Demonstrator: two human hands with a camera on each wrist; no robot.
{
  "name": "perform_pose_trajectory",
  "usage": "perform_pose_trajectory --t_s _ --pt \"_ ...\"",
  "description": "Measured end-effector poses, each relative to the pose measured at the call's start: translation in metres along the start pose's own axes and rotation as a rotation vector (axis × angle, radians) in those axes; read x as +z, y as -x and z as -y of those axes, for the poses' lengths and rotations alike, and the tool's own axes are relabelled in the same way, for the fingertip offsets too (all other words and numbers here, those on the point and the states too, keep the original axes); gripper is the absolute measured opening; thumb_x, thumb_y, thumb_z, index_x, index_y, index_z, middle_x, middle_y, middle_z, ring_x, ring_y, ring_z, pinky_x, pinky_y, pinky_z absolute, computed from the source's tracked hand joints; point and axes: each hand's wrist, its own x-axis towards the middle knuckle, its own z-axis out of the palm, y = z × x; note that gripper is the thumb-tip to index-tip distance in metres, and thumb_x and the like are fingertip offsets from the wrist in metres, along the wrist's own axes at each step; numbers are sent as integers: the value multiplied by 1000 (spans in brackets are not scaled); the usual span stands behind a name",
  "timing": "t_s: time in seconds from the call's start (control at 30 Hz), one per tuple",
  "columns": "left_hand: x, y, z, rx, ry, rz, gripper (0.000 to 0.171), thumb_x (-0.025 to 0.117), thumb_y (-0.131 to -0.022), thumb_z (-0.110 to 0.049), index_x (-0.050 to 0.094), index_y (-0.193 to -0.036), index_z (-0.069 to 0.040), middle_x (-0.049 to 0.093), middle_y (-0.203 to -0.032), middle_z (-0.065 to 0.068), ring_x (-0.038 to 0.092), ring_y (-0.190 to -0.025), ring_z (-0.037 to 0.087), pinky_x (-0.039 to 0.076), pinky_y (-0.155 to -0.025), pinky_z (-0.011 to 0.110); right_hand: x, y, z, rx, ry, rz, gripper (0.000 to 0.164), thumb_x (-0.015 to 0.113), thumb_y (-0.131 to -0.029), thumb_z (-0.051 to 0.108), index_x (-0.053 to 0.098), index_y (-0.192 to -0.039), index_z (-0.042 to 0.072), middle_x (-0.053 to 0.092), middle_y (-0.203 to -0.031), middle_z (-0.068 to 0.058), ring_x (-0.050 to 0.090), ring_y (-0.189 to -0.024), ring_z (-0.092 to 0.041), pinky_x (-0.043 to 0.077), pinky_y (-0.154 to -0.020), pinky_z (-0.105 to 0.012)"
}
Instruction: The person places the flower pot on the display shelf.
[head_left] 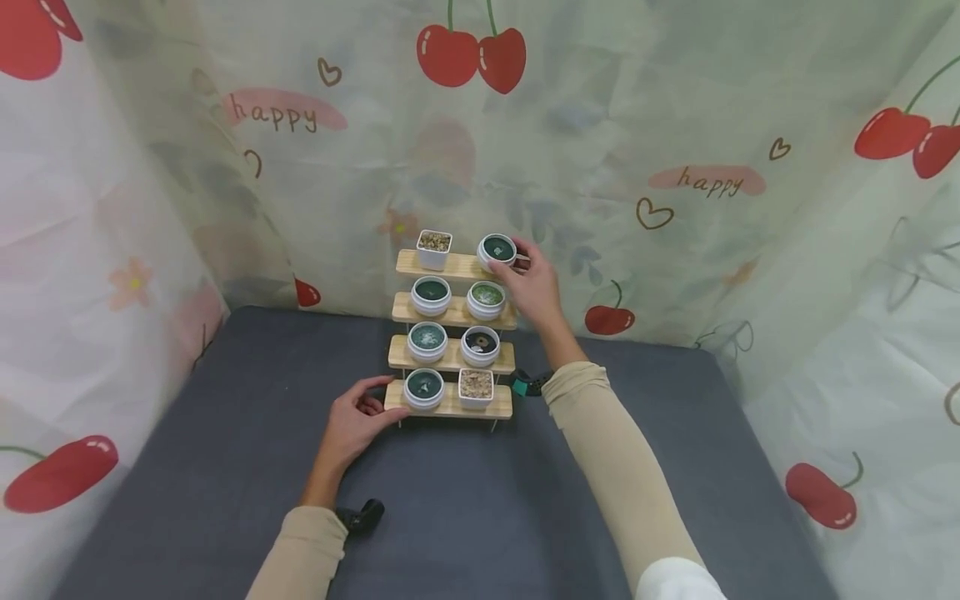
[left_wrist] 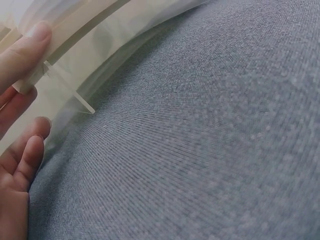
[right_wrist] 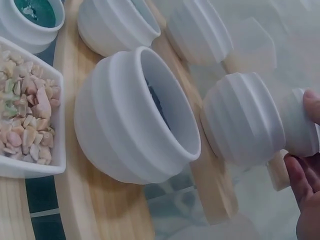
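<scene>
A four-tier wooden display stand (head_left: pixel 452 403) holds small white pots in pairs. My left hand (head_left: pixel 358 421) grips the left end of its bottom board, thumb on top and fingers beneath in the left wrist view. On the top board, my right hand (head_left: pixel 536 283) holds the rim and side of a round white pot (head_left: pixel 498 247) with a dark green inside. At the other end of that board stands a square pot of pebbles (head_left: pixel 434 243). A second square pebble pot (head_left: pixel 476 385) is at the bottom right. Round ribbed pots, such as a dark one (head_left: pixel 480 343), fill the other places.
The stand is on a dark grey cloth-covered table (head_left: pixel 450 517), near its back edge. A curtain (head_left: pixel 570 150) printed with cherries hangs behind and on both sides. Dark straps with devices sit at both wrists.
</scene>
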Motion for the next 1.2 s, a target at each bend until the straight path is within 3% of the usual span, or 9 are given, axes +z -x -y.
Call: perform_pose_trajectory --t_s 0.47,0.67,0.83,1.0,1.2 --pt "-1 1 1 -6 2 6 61 92 -72 -43 69 -126 -27 66 -89 12 59 -76 15 46 -66 23 0 -2 -2 11 87 65 57 73 -96 21 51 -147 6 64 -135 -19 63 -124 -32 50 -106 -42" --pt "-4 2 3 -8 1 -1 61 92 -72 -42 69 -126 -27 66 -89 12 59 -75 15 46 -65 23 3 -2 1 9 185 142 63 69 -99 27 44 -154 8 63 -136 -19 60 -126 -31 47 -108 -43" --pt "-3 2 4 -11 -2 -12 62 93 -71 -43 69 -126 -27 66 -88 10 59 -75 13 47 -65 23 3 -2 0 16 188 162 67 66 -101 29 38 -157 7 60 -141 -19 58 -129 -31 46 -110 -42" --pt "0 0 4 -5 13 -7 63 94 -70 -42 69 -126 -28 66 -87 9 59 -74 15 47 -64 24 1 0 0 34 113 144 70 64 -102 30 32 -159 6 49 -154 -18 53 -138 -32 43 -115 -42" --pt "-8 -3 0 -8 -12 84 65 91 -75 -41 64 -132 -26 66 -100 9 59 -80 15 47 -67 24 -5 8 2 33 79 59 64 65 -100 34 41 -155 10 45 -157 -15 47 -142 -35 44 -113 -46"
